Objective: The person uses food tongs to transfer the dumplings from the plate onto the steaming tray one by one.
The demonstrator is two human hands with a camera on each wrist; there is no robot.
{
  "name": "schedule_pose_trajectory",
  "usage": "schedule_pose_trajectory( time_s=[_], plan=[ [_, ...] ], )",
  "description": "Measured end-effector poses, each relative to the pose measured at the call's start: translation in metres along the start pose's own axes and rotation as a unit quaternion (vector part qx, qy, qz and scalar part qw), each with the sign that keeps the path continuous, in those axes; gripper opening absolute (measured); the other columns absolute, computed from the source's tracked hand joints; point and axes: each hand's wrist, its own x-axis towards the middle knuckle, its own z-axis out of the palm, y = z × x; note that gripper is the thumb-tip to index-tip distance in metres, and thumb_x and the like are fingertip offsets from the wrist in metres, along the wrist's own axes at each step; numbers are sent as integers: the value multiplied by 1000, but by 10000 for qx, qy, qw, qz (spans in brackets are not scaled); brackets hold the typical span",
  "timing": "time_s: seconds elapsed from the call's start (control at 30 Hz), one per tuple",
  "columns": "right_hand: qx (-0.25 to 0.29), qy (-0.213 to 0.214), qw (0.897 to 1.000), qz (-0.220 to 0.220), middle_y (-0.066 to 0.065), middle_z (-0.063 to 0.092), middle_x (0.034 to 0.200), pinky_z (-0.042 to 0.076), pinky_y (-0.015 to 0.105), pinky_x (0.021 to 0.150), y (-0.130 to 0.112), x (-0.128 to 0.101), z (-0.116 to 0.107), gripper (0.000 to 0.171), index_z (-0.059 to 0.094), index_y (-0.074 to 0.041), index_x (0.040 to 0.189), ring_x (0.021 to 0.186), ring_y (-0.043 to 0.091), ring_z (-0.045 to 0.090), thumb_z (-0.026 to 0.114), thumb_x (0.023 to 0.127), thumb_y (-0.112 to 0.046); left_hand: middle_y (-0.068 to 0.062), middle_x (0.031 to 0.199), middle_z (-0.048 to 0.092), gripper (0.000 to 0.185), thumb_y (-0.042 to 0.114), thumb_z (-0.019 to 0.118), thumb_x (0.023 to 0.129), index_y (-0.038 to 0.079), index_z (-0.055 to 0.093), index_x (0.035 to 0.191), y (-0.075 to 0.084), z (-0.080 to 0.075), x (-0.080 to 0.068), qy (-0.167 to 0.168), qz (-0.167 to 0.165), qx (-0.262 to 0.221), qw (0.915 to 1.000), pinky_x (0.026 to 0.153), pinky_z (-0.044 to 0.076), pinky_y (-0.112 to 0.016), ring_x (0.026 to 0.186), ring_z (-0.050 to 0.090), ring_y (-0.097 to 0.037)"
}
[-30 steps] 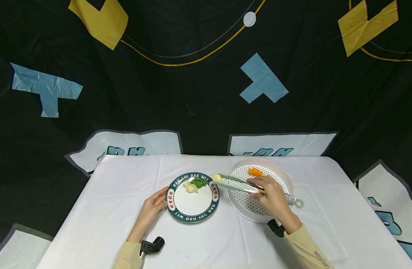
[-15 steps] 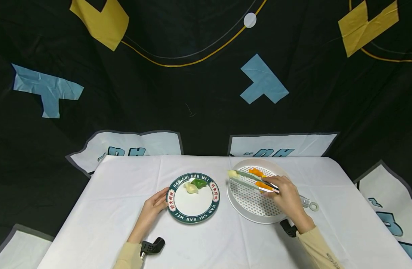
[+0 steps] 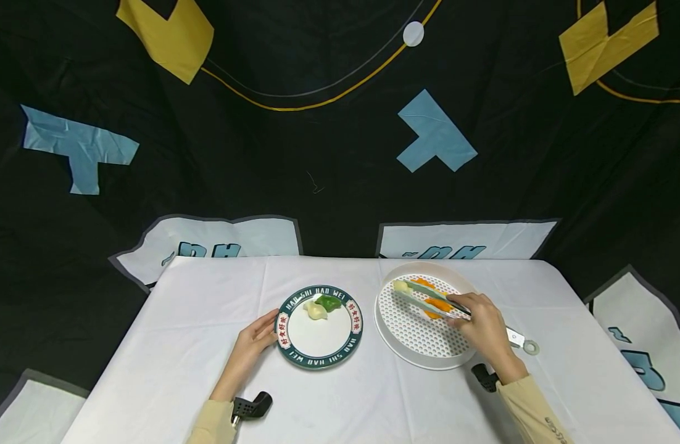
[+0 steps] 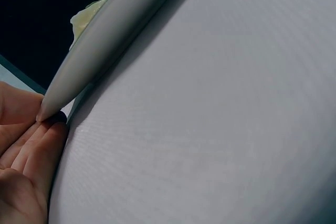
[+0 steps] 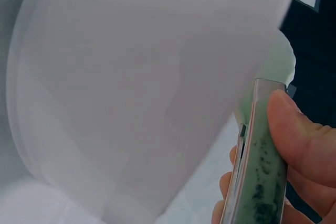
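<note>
My left hand (image 3: 253, 341) pinches the left rim of a white plate (image 3: 312, 339) with a green lettered border; the left wrist view shows the thumb over the rim and fingers beneath. On the plate lie a pale dumpling (image 3: 316, 311) and a green dumpling-like piece (image 3: 328, 302), side by side. My right hand (image 3: 484, 327) grips metal tongs (image 3: 459, 311) with pale green tips. A pale yellow piece (image 3: 401, 286) shows at the tips, above a round perforated tray (image 3: 418, 336). In the right wrist view, the tray's outer wall (image 5: 131, 93) hides the tips' contact.
Orange pieces (image 3: 437, 304) lie in the tray, partly behind the tongs. The tray has a raised pale rim and stands to the right of the plate. A white cloth (image 3: 351, 401) covers the table, with a dark printed curtain (image 3: 329, 166) behind.
My right hand has moved right with the tongs and the pale yellow piece, from beside the plate's right edge to above the tray. The left hand and plate have stayed put.
</note>
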Motion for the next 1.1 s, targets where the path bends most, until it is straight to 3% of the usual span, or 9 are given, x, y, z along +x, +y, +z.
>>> schedule_pose_trajectory(
  time_s=[0.37,0.8,1.1],
  plan=[
    [-67,-65,9997,220,24,64,108,49,52,79,2,0,3,49,67,7,113,93,36,57,80,66,2,-23,144,40,53,-8,53,89,-6,40,140,0,0,1,2,15,-35,10000,98,39,-15,131,40,-30],
    [2,-84,9998,183,23,65,109,48,52,82,-3,0,3,51,66,7,113,95,37,57,81,65,1,-23,144,39,53,-6,53,90,-6,39,141,0,0,0,28,-22,-37,10000,97,39,-15,132,39,-31],
    [255,-6,9996,-131,20,66,108,48,51,83,-21,4,5,53,68,4,112,95,34,57,85,62,-1,-24,143,41,53,-5,54,89,-6,41,140,-1,0,1,86,54,14,9999,95,40,-14,131,39,-33]
  ],
)
